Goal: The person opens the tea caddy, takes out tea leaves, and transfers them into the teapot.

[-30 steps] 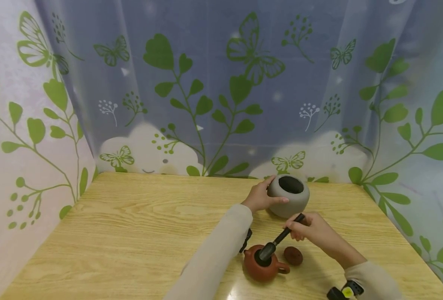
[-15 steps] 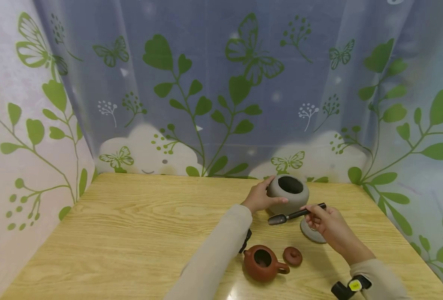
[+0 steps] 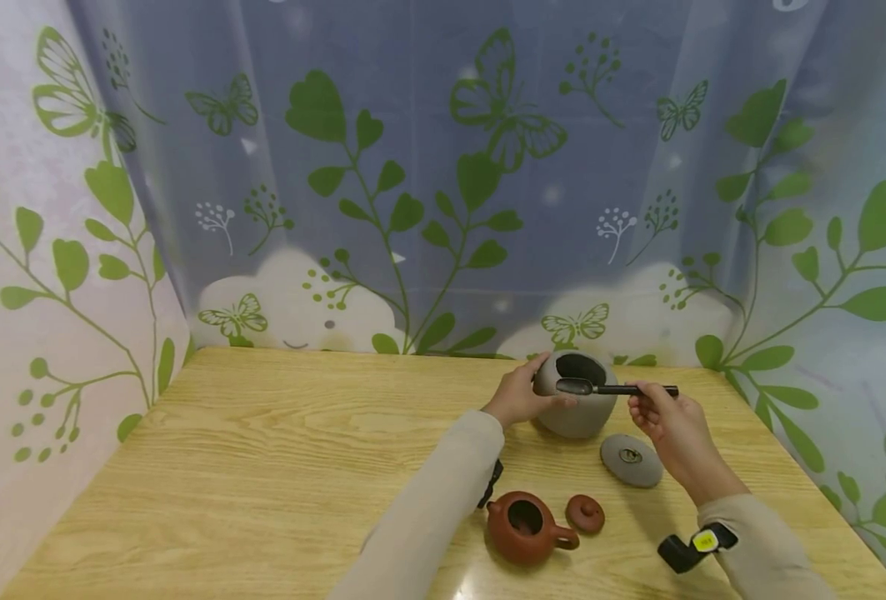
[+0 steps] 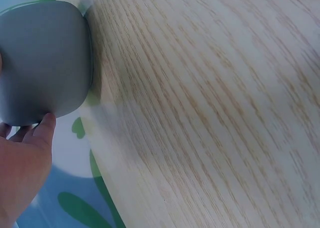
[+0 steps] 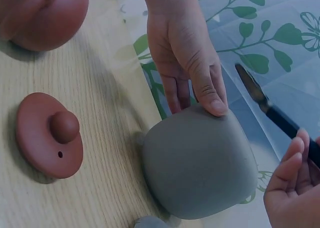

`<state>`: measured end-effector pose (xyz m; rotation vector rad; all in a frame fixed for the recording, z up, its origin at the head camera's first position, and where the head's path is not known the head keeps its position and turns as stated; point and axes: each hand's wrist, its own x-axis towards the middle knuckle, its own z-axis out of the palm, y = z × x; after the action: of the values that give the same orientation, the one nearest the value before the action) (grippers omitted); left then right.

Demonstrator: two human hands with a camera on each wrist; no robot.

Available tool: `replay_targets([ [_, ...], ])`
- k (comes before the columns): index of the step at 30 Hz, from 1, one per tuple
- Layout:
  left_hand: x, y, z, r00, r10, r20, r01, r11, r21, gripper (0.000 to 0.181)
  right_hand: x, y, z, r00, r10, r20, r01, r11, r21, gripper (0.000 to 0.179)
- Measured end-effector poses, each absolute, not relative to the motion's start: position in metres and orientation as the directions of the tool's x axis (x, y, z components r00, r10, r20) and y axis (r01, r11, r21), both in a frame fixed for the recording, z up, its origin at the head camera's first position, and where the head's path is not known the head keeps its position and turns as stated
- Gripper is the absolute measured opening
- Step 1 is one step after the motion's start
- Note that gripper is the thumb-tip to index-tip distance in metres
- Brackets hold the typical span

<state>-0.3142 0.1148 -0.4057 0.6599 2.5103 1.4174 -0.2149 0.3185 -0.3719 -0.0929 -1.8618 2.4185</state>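
Observation:
A round grey jar (image 3: 579, 406) stands open near the table's far edge. My left hand (image 3: 519, 394) holds its left side, thumb over the front; the same grip shows in the right wrist view on the jar (image 5: 197, 168) with the left hand (image 5: 187, 63) above it. My right hand (image 3: 668, 421) pinches the handle of a thin black scoop (image 3: 600, 388), held level with its bowl over the jar's mouth. In the left wrist view the jar (image 4: 42, 63) fills the top left corner, a fingertip of my left hand (image 4: 22, 163) touching it.
The grey jar lid (image 3: 631, 460) lies on the wooden table (image 3: 262, 475) right of the jar. Nearer me stand an open red-brown teapot (image 3: 523, 527) and its small lid (image 3: 586, 512). A leaf-printed curtain (image 3: 443, 183) closes in the back and sides.
My right hand has lifted the scoop out of the teapot, swung it up and away from me, and now holds it level over the jar's mouth. The left hand stayed on the jar.

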Motion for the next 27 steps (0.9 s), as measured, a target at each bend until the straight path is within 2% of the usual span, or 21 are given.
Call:
replay_targets([
  [7, -0.312, 0.112, -0.404, -0.878, 0.475, 0.065, 0.297, 0.432, 0.852, 0.089, -0.226, 0.318, -0.371, -0.974, 0.226, 0.01, -0.062, -0.223, -0.973, 0.017],
  [10, -0.311, 0.112, -0.404, -0.876, 0.477, 0.071, 0.3, 0.424, 0.854, 0.089, -0.23, 0.317, -0.371, -0.954, 0.3, 0.02, -0.068, -0.151, -0.986, 0.016],
  [12, -0.311, 0.112, -0.404, -0.876, 0.477, 0.071, 0.299, 0.421, 0.856, 0.089, -0.234, 0.315, -0.37, -0.937, 0.348, 0.041, -0.064, -0.057, -0.996, 0.017],
  [16, -0.312, 0.112, -0.405, -0.877, 0.476, 0.068, 0.296, 0.422, 0.857, 0.089, -0.24, 0.313, -0.373, -0.912, 0.385, 0.139, -0.053, 0.224, -0.973, 0.03],
  [19, -0.313, 0.113, -0.407, -0.878, 0.473, 0.069, 0.297, 0.426, 0.855, 0.089, -0.244, 0.313, -0.378, -0.904, 0.358, 0.233, -0.052, 0.449, -0.892, 0.041],
  [21, -0.313, 0.114, -0.408, -0.878, 0.473, 0.07, 0.298, 0.426, 0.854, 0.09, -0.246, 0.312, -0.381, -0.901, 0.32, 0.294, -0.065, 0.569, -0.82, 0.041],
  [27, -0.313, 0.113, -0.406, -0.876, 0.476, 0.074, 0.301, 0.422, 0.855, 0.089, -0.251, 0.309, -0.381, -0.895, 0.187, 0.405, -0.133, 0.755, -0.642, 0.036],
])
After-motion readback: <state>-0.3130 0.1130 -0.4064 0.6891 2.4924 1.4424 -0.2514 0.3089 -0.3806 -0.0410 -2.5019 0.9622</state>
